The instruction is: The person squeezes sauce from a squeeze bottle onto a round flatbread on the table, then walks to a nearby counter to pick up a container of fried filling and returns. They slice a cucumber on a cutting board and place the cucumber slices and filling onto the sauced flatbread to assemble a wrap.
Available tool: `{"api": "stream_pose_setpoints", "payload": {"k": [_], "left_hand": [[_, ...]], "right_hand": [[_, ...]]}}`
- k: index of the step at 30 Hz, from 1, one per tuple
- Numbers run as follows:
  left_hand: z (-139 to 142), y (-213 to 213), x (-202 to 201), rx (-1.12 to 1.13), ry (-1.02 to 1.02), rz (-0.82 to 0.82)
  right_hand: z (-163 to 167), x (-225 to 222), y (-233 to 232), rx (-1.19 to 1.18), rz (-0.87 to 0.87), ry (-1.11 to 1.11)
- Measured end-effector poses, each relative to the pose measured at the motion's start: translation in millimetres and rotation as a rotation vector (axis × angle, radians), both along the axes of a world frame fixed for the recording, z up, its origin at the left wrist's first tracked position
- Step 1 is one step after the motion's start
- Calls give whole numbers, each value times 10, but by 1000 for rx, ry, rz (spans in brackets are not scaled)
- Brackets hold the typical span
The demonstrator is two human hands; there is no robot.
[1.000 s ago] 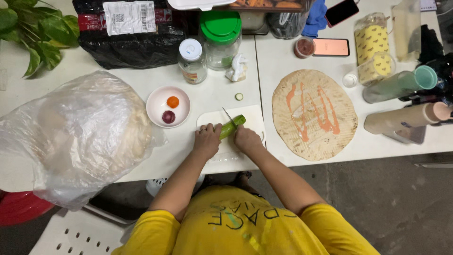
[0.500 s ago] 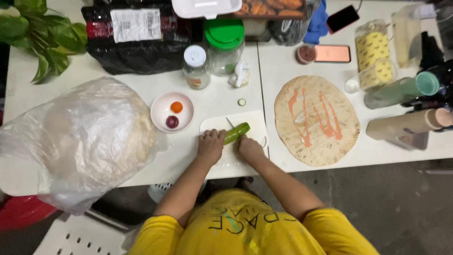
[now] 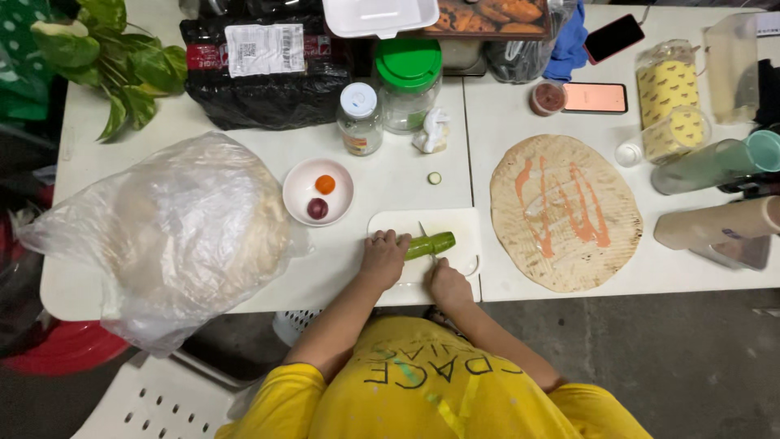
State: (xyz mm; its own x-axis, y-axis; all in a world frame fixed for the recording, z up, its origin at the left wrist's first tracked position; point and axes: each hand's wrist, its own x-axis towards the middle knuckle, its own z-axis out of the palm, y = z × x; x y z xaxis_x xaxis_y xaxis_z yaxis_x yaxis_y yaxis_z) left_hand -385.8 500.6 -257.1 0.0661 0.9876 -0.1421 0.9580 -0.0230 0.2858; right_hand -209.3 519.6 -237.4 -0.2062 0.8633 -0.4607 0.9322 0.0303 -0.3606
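Note:
A green cucumber (image 3: pixel 433 243) lies on a white cutting board (image 3: pixel 459 223) at the table's near edge. My left hand (image 3: pixel 385 255) presses on the cucumber's left end and holds it down. My right hand (image 3: pixel 448 284) grips a small knife (image 3: pixel 425 236) whose blade stands across the cucumber near its middle. A cut cucumber slice (image 3: pixel 435 177) lies on the table beyond the board.
A round flatbread (image 3: pixel 565 213) streaked with orange sauce lies to the right. A small bowl (image 3: pixel 302 180) with a tomato and a red onion sits left of the board, beside a big plastic bag of flatbreads (image 3: pixel 179 228). Jars (image 3: pixel 358 119), a black bag, phones and tall cups (image 3: pixel 715 162) line the back and right.
The cucumber has turned from tilted to nearly level on the board. My left hand has slid onto its left end, and the knife now stands over its middle.

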Motion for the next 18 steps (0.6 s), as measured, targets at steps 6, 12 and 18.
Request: {"api": "stream_pose_setpoints", "payload": {"k": [6, 12, 18], "left_hand": [[19, 60, -15, -51, -13, 46], [70, 66, -78, -67, -36, 69], [172, -207, -328, 183, -310, 293]], "right_hand": [[45, 131, -117, 7, -4, 42], [73, 395, -353, -67, 58, 37], [74, 363, -80, -58, 94, 54]]}}
